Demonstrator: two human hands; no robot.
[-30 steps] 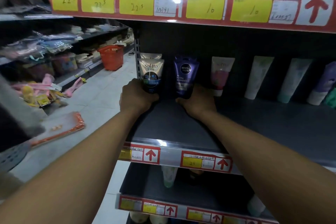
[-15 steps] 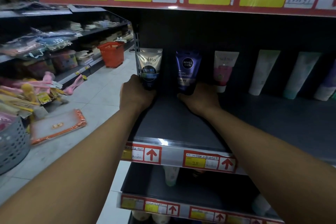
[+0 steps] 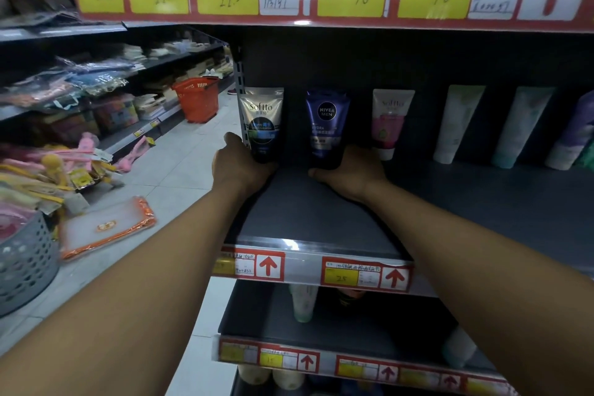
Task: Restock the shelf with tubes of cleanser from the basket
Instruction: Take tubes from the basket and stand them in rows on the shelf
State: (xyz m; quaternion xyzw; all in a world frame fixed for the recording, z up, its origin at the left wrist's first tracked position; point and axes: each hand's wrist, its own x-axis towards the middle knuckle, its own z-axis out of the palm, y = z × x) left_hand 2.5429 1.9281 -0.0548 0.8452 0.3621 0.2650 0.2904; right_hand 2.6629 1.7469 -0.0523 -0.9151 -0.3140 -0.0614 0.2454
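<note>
Tubes at the shelf (image 3: 321, 222) back: Softto tube (image 3: 263, 125) gripped low by left hand (image 3: 239, 167), Nivea tube (image 3: 326, 128) by right hand (image 3: 348, 175). Hardly shifted over the last second; only the second Softto behind now hidden. Probably final squaring up, release next.

I have one view only, from the head camera, looking forward and slightly down into the shelf (image 3: 321, 209) at close range. Both forearms run up from the bottom corners; beyond the fingers (image 3: 233, 141) stands the back wall, left of them the aisle floor (image 3: 180, 170).
</note>
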